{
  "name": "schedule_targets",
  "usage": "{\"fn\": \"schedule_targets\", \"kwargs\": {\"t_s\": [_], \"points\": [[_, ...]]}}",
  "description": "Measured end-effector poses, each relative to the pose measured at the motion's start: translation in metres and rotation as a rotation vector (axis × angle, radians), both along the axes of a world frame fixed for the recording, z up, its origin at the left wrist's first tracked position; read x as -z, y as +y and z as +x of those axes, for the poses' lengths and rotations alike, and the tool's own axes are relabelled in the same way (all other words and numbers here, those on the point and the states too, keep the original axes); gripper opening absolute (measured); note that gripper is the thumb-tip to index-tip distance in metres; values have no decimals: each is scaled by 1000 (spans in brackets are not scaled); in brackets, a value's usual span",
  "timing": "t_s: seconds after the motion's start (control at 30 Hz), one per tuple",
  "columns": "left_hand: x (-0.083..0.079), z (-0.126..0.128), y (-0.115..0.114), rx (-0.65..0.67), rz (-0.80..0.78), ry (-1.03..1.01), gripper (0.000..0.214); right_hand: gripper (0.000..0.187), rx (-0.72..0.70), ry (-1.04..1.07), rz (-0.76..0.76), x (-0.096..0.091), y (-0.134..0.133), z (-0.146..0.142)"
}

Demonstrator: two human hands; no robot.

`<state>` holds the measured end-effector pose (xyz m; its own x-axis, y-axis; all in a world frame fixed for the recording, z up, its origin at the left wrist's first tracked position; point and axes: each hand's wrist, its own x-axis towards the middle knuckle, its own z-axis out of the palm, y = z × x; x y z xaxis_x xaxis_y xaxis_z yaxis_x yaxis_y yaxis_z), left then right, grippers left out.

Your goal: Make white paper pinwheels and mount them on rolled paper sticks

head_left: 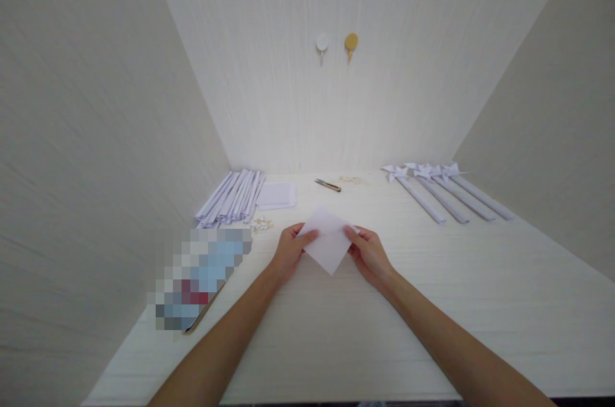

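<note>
A square sheet of white paper (329,247) is held up over the table, turned so that its corners point up, down and to the sides. My left hand (289,250) pinches its left corner, thumb on top and fingers behind. At the right corner, my right hand (369,254) grips it in the same way. The fingers behind the sheet are partly hidden. Beyond the paper lies a small pair of thread snips (328,185). A stack of white paper squares (277,195) rests to the left of the snips.
Rolled paper sticks (231,199) are piled at the back left, near small pale bits (261,224). Several paper pinwheels on sticks (446,192) lie at the back right. A blurred-out flat object (206,279) is at the left. Two hooks, white (321,43) and yellow (351,42), hang on the wall.
</note>
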<state>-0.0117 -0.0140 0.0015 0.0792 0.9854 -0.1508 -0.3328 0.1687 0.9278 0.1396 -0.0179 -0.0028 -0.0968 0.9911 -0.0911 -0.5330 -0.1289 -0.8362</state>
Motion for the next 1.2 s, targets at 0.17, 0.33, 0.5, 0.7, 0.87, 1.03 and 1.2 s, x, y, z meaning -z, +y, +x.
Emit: {"fn": "schedule_targets", "kwargs": {"t_s": [0.17, 0.33, 0.5, 0.7, 0.87, 1.03, 1.2], "points": [[-1, -1, 1, -5, -37, -95, 31, 24, -26, 48, 1, 1, 1, 2], [1, -3, 3, 66, -60, -204, 28, 22, -63, 126, -20, 2, 2, 3], [3, -4, 3, 145, -67, -241, 28, 26, -120, 182, -41, 2, 1, 2], [3, -5, 4, 106, -84, -253, 31, 20, -110, 170, -25, 3, 0, 3], [4, -7, 6, 70, -69, -257, 37, 24, -84, 151, -32, 1, 2, 5], [4, -10, 8, 22, -35, -275, 35, 26, 16, 169, -68, 1, 6, 9], [1, -12, 10, -44, -51, -358, 19, 28, 92, 177, -76, -1, 10, 12]]}}
